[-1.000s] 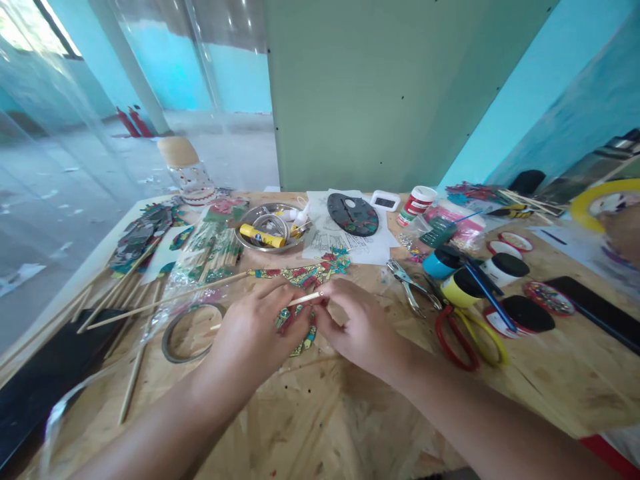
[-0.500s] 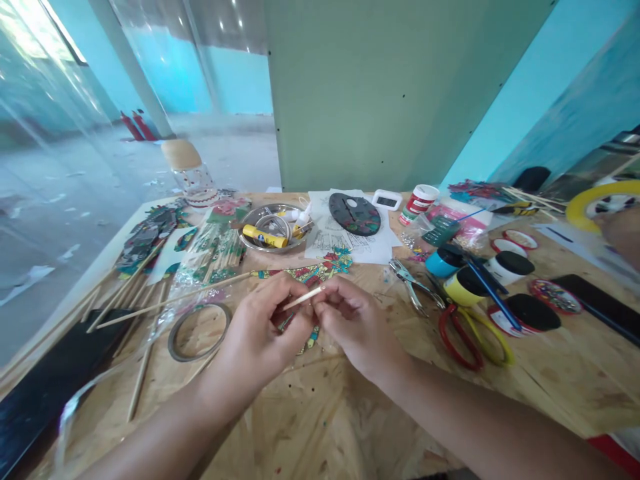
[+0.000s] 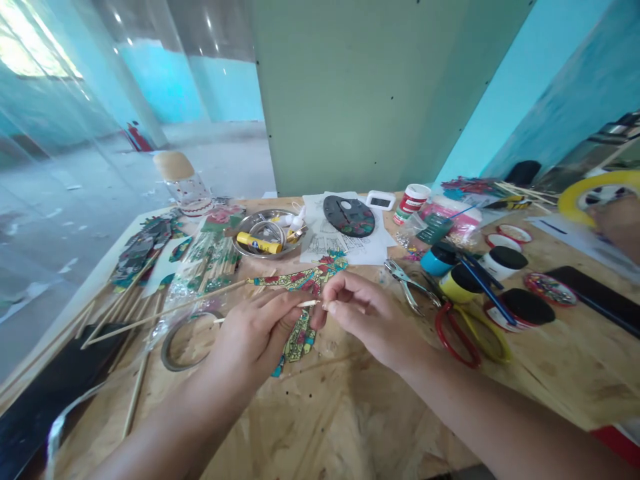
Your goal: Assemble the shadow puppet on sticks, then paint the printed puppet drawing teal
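My left hand (image 3: 257, 330) is closed around a thin wooden stick (image 3: 307, 304). The stick's pale tip sticks out past the fingertips, and its other end shows behind the hand. Just off that tip, my right hand (image 3: 367, 317) pinches thumb and forefinger together; whatever is between them is too small to name. Under both hands lies a colourful patterned paper figure (image 3: 301, 333), partly covered by the fingers. A long stick (image 3: 175, 303) runs from the figure's left arm toward the left. Beside my left wrist rests a grey roll of tape (image 3: 169, 353).
A metal dish (image 3: 240, 252) with a glue stick stands at the back. To the right are a hole punch (image 3: 407, 287), scissors (image 3: 457, 340) and paint jars (image 3: 457, 287). Wooden sticks (image 3: 135, 393) and a black tablet-like slab (image 3: 40, 407) lie left. Another person's hand (image 3: 617, 217) is at far right.
My hands have drawn slightly apart at the stick's tip. The left hand turned more palm-down over the stick, and more of the paper figure shows below. The view shifted slightly.
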Demonstrator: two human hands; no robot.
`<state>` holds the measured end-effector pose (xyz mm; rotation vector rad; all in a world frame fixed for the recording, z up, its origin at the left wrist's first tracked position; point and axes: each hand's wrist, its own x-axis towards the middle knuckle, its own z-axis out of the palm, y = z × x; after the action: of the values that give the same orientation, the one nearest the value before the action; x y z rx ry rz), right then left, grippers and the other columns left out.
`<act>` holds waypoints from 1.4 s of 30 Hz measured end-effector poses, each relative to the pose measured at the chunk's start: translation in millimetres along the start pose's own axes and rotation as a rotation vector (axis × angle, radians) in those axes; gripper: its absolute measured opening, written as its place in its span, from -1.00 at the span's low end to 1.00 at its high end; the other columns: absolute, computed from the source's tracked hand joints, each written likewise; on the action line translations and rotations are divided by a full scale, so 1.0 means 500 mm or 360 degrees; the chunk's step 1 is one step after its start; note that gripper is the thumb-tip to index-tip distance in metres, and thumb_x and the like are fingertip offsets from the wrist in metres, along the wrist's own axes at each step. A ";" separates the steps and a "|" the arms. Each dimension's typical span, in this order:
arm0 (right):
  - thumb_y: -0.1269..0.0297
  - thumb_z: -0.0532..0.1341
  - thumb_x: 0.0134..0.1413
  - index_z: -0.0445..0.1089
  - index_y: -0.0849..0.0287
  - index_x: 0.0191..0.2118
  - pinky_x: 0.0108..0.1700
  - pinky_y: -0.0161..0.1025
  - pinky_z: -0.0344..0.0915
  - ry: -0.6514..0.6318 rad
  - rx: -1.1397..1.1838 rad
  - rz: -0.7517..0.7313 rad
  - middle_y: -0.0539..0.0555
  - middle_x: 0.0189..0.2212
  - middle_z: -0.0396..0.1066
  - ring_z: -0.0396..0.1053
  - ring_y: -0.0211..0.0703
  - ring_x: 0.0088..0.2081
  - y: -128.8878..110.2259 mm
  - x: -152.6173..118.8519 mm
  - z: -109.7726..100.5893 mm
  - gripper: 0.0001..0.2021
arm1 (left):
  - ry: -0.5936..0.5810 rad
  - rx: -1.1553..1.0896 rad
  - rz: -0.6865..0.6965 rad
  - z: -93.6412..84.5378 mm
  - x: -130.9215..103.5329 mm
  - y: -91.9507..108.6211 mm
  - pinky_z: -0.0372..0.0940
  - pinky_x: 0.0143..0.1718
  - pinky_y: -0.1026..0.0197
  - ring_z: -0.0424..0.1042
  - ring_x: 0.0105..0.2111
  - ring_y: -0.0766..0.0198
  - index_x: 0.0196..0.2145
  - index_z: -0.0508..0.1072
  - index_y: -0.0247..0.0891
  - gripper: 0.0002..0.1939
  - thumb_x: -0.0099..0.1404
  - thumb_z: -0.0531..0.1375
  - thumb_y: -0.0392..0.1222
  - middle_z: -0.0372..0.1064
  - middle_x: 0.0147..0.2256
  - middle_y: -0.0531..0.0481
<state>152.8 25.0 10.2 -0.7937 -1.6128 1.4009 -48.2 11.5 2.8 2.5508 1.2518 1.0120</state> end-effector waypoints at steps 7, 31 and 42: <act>0.31 0.13 0.09 0.28 0.11 -0.37 -0.28 -0.28 0.34 -0.0049 -0.0039 0.0030 -0.01 -0.43 0.49 0.45 -0.22 -0.30 -0.004 -0.001 -0.004 -0.96 | 0.0005 0.0031 0.0102 0.009 0.003 -0.007 0.30 -0.30 0.33 0.49 -0.30 0.38 -0.07 0.45 -0.17 -0.77 0.41 0.05 -0.31 0.50 -0.32 0.07; 0.37 0.18 0.08 0.30 0.15 -0.34 -0.40 -0.37 0.16 0.0162 -0.0105 0.0078 -0.12 -0.48 0.26 0.21 -0.34 -0.44 0.045 0.010 0.021 -0.98 | 0.0148 -0.0081 -0.0142 0.020 -0.009 0.001 0.31 -0.24 0.37 0.46 -0.28 0.46 -0.07 0.45 -0.06 -0.78 0.35 0.17 -0.29 0.51 -0.25 0.15; 0.35 0.19 0.11 0.32 0.15 -0.33 -0.35 -0.34 0.23 0.0113 -0.0061 0.0024 -0.09 -0.46 0.31 0.29 -0.33 -0.40 0.050 0.014 0.026 -0.98 | 0.0189 0.0079 -0.0078 0.015 -0.003 -0.003 0.29 -0.39 0.31 0.44 -0.41 0.41 -0.25 0.49 -0.16 -0.93 0.35 0.18 -0.21 0.48 -0.34 0.10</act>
<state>136.6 29.8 -13.2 -0.8702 -1.5863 1.3405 -45.2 12.7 -4.4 2.5156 1.3786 1.1511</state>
